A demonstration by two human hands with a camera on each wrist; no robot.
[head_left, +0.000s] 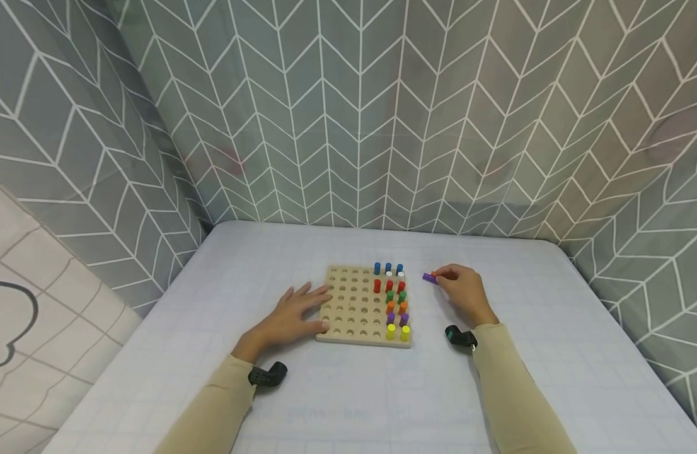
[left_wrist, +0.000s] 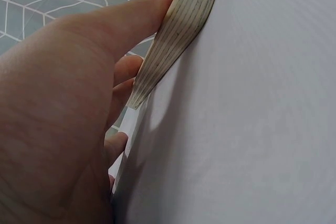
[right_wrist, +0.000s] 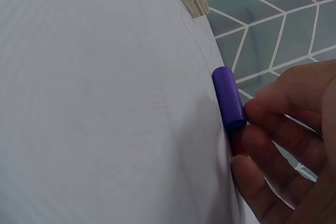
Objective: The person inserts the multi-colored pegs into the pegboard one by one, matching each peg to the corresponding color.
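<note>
A wooden pegboard lies on the table. Its two rightmost columns hold short pegs in rows of blue, white, red, green, orange, purple and yellow; a blue peg and a red peg stand one column further left. My left hand rests on the board's left edge, fingers spread, thumb near the front corner. Right of the board, my right hand pinches one end of a purple peg low at the tabletop. An orange-red peg shows beside it, partly hidden by the fingers; whether it is held I cannot tell.
The pale tabletop extends around the board, with its far edge against a grey chevron-patterned curtain. Each wrist wears a black camera, on the left and on the right.
</note>
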